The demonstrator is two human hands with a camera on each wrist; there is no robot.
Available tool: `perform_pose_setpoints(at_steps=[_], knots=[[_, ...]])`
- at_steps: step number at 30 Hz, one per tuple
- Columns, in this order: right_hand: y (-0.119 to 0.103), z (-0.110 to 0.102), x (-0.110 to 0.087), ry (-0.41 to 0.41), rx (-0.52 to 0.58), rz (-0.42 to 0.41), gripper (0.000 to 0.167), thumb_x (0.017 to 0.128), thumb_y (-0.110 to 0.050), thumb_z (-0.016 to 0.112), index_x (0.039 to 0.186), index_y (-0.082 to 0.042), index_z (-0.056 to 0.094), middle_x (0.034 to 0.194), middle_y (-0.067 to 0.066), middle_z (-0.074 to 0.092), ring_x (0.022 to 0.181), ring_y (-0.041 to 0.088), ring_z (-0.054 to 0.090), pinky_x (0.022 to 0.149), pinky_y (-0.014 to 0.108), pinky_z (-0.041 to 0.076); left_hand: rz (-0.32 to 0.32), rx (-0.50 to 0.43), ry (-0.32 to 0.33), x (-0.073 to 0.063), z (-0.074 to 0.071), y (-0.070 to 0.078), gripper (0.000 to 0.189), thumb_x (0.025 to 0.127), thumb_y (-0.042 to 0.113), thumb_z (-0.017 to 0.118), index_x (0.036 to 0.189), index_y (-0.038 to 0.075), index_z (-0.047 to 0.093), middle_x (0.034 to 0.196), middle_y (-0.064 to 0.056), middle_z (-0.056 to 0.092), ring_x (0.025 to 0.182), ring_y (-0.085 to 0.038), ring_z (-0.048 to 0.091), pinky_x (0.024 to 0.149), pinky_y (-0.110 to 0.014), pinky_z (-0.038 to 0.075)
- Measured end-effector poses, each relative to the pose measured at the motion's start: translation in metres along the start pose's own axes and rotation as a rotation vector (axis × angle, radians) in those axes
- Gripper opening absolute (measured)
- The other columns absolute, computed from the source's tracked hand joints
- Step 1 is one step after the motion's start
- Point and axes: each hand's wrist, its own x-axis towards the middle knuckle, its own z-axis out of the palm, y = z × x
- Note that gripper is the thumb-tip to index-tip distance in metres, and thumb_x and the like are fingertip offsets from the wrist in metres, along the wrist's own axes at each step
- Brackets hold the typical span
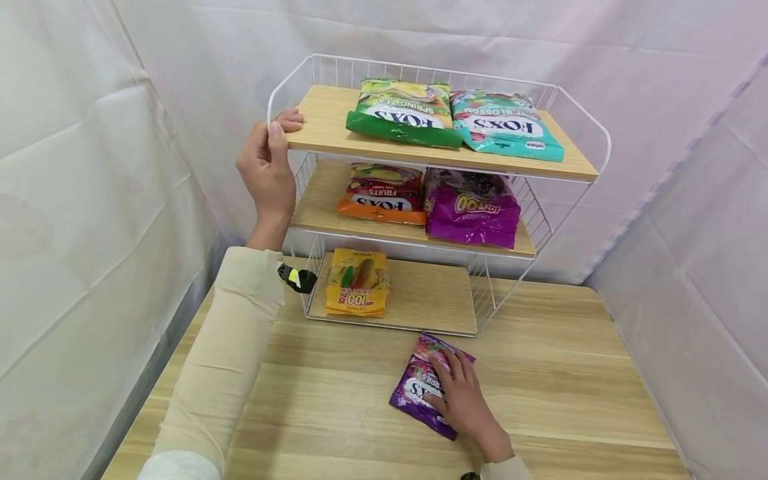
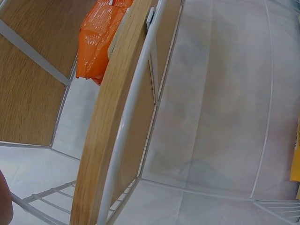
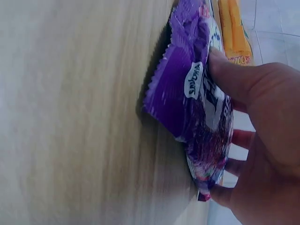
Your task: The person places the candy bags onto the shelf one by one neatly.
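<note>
My left hand point(image 1: 271, 163) grips the left front corner of the top board of a white wire shelf rack point(image 1: 585, 107), thumb at the front and fingers over the board. In the left wrist view the board's edge point(image 2: 101, 140) and its wire rim run up close by. On the table below the rack lies a purple bag of Fox's berries candy point(image 1: 414, 393), flat and turned at an angle. My right hand point(image 1: 465, 403) rests over this bag with fingers spread. The right wrist view shows the thumb and fingertips touching the bag's printed face point(image 3: 211, 103).
A green candy bag point(image 1: 402, 113) and a teal one point(image 1: 504, 127) lie on the top shelf. The middle shelf holds a red-orange bag point(image 1: 384, 193) and a purple gummy bag point(image 1: 474, 210). A yellow gummy bag point(image 1: 358, 283) sits left on the bottom shelf. White curtains point(image 1: 78, 200) surround the table point(image 1: 336, 413).
</note>
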Motion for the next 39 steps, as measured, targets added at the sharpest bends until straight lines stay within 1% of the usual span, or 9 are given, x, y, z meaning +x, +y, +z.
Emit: perform_pose_setpoints(at_steps=[6,11,16,21,27,29,31,34,39], knots=[[0.010,-0.002,0.007,-0.036,0.073,-0.061,0.069,0.080,-0.025,0.077,0.139,-0.005,0.047,0.144,0.027,0.033,0.133,0.049,0.026,0.102,0.064,0.027,0.018,0.010,-0.009,0.000,-0.001,-0.001,0.025,0.093,-0.001,0.043,0.084,-0.013,0.063,0.090,-0.027,0.067,0.097,-0.030,0.065,0.092,-0.037,0.048],[0.016,-0.004,0.012,-0.063,0.137,-0.108,0.070,0.079,-0.021,0.078,0.140,-0.005,0.046,0.144,0.027,0.033,0.133,0.049,0.026,0.103,0.063,0.027,-0.004,0.005,0.002,-0.001,0.001,0.000,0.024,0.093,-0.002,0.044,0.084,-0.012,0.063,0.090,-0.027,0.067,0.097,-0.030,0.065,0.093,-0.037,0.048],[0.022,-0.004,0.013,-0.104,0.184,-0.112,0.071,0.081,-0.022,0.076,0.142,-0.008,0.044,0.147,0.024,0.032,0.136,0.048,0.021,0.103,0.066,0.025,-0.012,0.006,0.007,-0.001,0.001,0.001,0.024,0.093,-0.002,0.043,0.085,-0.013,0.063,0.092,-0.028,0.067,0.098,-0.030,0.065,0.093,-0.036,0.048],[0.030,-0.001,0.013,-0.140,0.244,-0.105,0.071,0.083,-0.022,0.074,0.145,-0.015,0.041,0.152,0.018,0.028,0.140,0.042,0.016,0.101,0.064,0.030,-0.019,0.007,0.011,-0.001,0.000,0.001,0.025,0.093,-0.002,0.043,0.085,-0.013,0.064,0.093,-0.027,0.067,0.098,-0.030,0.065,0.093,-0.036,0.047],[0.033,0.003,0.011,-0.094,0.284,-0.109,0.069,0.082,-0.020,0.076,0.144,-0.016,0.045,0.152,0.017,0.029,0.140,0.041,0.018,0.098,0.064,0.033,-0.010,0.001,0.001,0.000,0.000,0.000,0.025,0.093,-0.002,0.043,0.084,-0.012,0.064,0.092,-0.027,0.067,0.098,-0.030,0.065,0.093,-0.037,0.047],[0.032,0.005,0.008,-0.059,0.275,-0.070,0.069,0.081,-0.020,0.077,0.142,-0.016,0.046,0.151,0.018,0.028,0.139,0.043,0.019,0.097,0.064,0.036,-0.001,0.001,-0.012,-0.001,0.000,-0.001,0.025,0.093,-0.001,0.043,0.085,-0.013,0.063,0.092,-0.028,0.067,0.098,-0.031,0.065,0.094,-0.037,0.047],[0.028,0.006,0.005,-0.018,0.271,0.005,0.068,0.081,-0.019,0.077,0.142,-0.016,0.047,0.151,0.021,0.027,0.137,0.045,0.020,0.096,0.063,0.038,0.010,0.002,-0.028,-0.002,0.000,-0.001,0.026,0.094,0.000,0.042,0.085,-0.014,0.063,0.093,-0.028,0.067,0.099,-0.031,0.065,0.094,-0.038,0.047],[0.018,0.005,0.001,0.069,0.327,0.164,0.068,0.082,-0.015,0.075,0.142,-0.011,0.044,0.147,0.026,0.026,0.133,0.048,0.025,0.095,0.063,0.038,0.025,0.015,-0.043,-0.002,-0.001,-0.001,0.027,0.095,0.001,0.042,0.086,-0.015,0.062,0.094,-0.027,0.067,0.099,-0.031,0.065,0.094,-0.038,0.047],[-0.002,0.000,0.000,0.189,0.456,0.451,0.072,0.084,-0.015,0.073,0.142,0.002,0.034,0.134,0.030,0.035,0.121,0.047,0.042,0.096,0.059,0.039,0.027,0.012,-0.023,-0.001,-0.001,-0.001,0.026,0.094,0.000,0.042,0.086,-0.015,0.062,0.093,-0.027,0.067,0.097,-0.031,0.065,0.093,-0.038,0.047]])
